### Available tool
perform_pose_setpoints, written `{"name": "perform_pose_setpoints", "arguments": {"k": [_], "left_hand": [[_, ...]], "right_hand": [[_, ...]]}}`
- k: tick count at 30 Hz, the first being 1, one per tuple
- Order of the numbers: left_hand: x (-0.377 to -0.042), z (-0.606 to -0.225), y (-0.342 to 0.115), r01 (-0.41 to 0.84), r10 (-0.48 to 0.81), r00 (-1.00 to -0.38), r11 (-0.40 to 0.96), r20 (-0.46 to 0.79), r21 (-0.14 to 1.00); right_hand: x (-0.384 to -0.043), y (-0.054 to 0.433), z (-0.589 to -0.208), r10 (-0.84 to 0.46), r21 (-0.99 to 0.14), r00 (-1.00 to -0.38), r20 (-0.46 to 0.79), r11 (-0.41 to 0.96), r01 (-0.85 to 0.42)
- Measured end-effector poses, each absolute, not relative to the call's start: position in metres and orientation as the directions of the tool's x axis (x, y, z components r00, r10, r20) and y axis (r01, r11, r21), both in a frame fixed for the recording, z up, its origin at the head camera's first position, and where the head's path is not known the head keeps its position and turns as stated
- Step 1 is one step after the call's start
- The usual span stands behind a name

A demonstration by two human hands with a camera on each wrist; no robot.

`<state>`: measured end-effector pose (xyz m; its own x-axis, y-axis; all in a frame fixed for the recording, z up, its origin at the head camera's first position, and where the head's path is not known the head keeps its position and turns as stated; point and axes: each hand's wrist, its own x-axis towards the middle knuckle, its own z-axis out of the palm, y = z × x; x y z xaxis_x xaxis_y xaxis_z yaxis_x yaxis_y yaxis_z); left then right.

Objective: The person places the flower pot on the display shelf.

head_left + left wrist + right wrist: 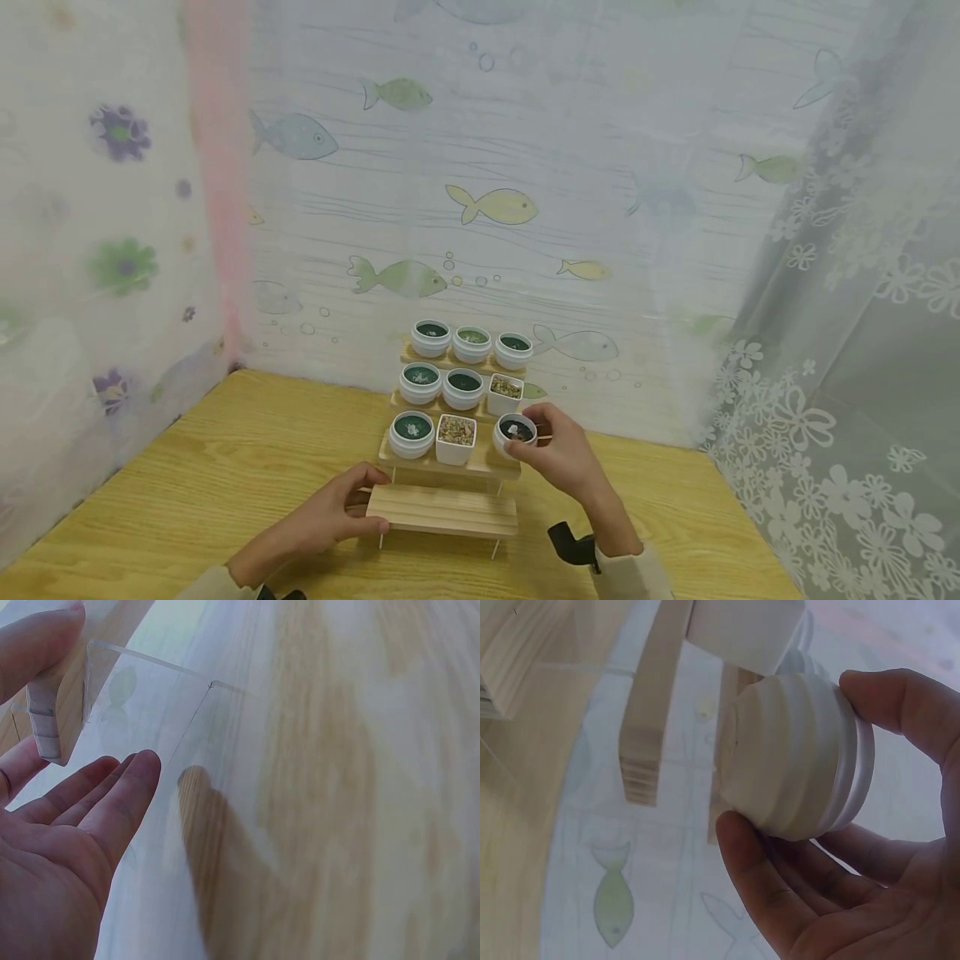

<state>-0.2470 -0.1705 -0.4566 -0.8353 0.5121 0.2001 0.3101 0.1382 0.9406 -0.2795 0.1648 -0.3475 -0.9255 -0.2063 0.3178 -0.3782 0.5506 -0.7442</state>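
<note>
My right hand (566, 458) pinches a small white ridged pot (503, 442) with dark contents and a pale decoration, at the right end of the stand's second-lowest shelf. In the right wrist view the pot (795, 754) is tilted between thumb and fingers, its underside apart from the wooden shelf (646, 742). With my left hand (333, 508) I grip the left end of the bare lowest shelf (442, 508) of the tiered wooden stand. The left wrist view shows the thumb (37, 645) on top of that board's end (46, 724) and fingers at its underside.
Beside the held pot's shelf spot stand a square cup of mixed bits (455, 446) and a round green-filled pot (412, 437). More pots (471, 346) and another square cup (506, 396) fill the upper shelves. Fish-print cloth (495, 250) hangs behind the wood-grain table (187, 475).
</note>
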Motion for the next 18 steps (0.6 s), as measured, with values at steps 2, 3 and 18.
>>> {"name": "perform_pose_setpoints", "arguments": {"k": [2, 3, 18], "left_hand": [[-0.247, -0.456, -0.170, 0.311, 0.510, -0.837, 0.143, 0.199, 0.939], [-0.247, -0.455, -0.170, 0.309, 0.510, -0.837, 0.145, 0.197, 0.940], [-0.247, -0.457, -0.172, 0.312, 0.514, -0.835, 0.148, 0.197, 0.939]], "right_hand": [[-0.280, 0.163, -0.349, -0.201, -0.742, -0.929, 0.309, 0.560, -0.368], [-0.280, 0.162, -0.350, -0.200, -0.741, -0.930, 0.308, 0.563, -0.366], [-0.276, 0.151, -0.359, -0.227, -0.732, -0.927, 0.298, 0.568, -0.375]]}}
